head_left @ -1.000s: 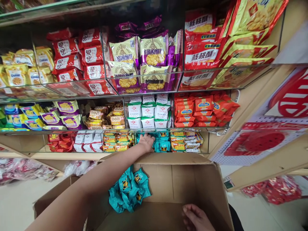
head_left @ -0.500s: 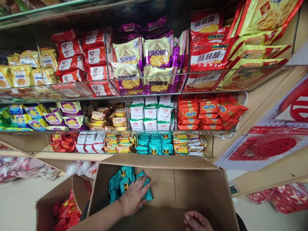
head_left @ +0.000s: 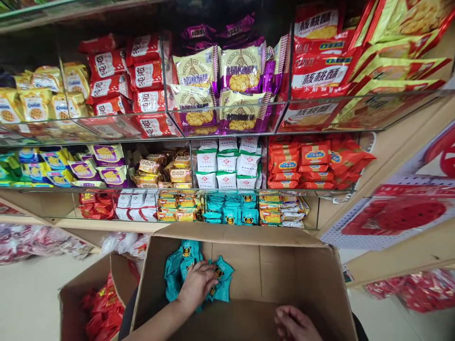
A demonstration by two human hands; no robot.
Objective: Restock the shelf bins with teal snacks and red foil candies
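Note:
A large open cardboard box (head_left: 295, 270) stands in front of me, with several teal snack packets (head_left: 174, 270) gathered at its left side. My left hand (head_left: 198, 282) reaches into the box, fingers bent over the packets and closed on a teal packet; its grip is partly hidden. Just right of those fingers lies another teal packet (head_left: 222, 279), its dark round emblem facing up. My right hand (head_left: 295, 323) is at the box's near right, thumb and fingers curled together, with nothing visible in them. Its lower part is cut off by the frame edge.
Beyond the box, glass-fronted shelves hold wrapped snacks, with matching teal packets (head_left: 231, 213) on the lowest shelf. A smaller cardboard box (head_left: 73, 293) with red packets (head_left: 106, 308) stands at left. Bagged goods (head_left: 39, 244) lie below the shelves. A perforated panel (head_left: 359, 237) borders the right.
My left hand's fingers have gone from spread over a teal packet to bent and closer together. The packet on the right shows more of its face. My right hand stays curled. The view has shifted slightly.

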